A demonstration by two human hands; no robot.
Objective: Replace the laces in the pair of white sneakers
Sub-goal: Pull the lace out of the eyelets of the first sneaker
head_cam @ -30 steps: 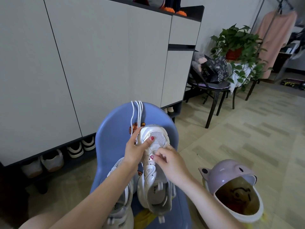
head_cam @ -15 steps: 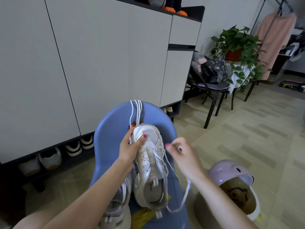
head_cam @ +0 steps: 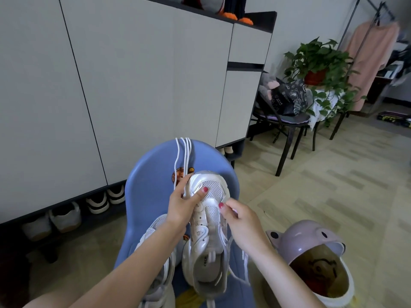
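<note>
Head view: the left hand (head_cam: 180, 205) is wrapped round the toe end of a white sneaker (head_cam: 208, 230), thumb pressed on the mesh, so that the shoe is held upright over a blue chair (head_cam: 151, 181). The right hand (head_cam: 241, 221) is curled at the eyelets near the toe, where a lace (head_cam: 235, 275) appears to be pinched, though the pinch itself is hidden by the fingers. The second sneaker (head_cam: 155, 232) lies just beside the first, lower on the seat. Spare white laces (head_cam: 183, 156) are draped over the chair back. A lilac bin (head_cam: 304, 236) stands at the right. The lace is best drawn out straight along the eyelet, one row at a time, while the toe is kept steady by the left hand.
</note>
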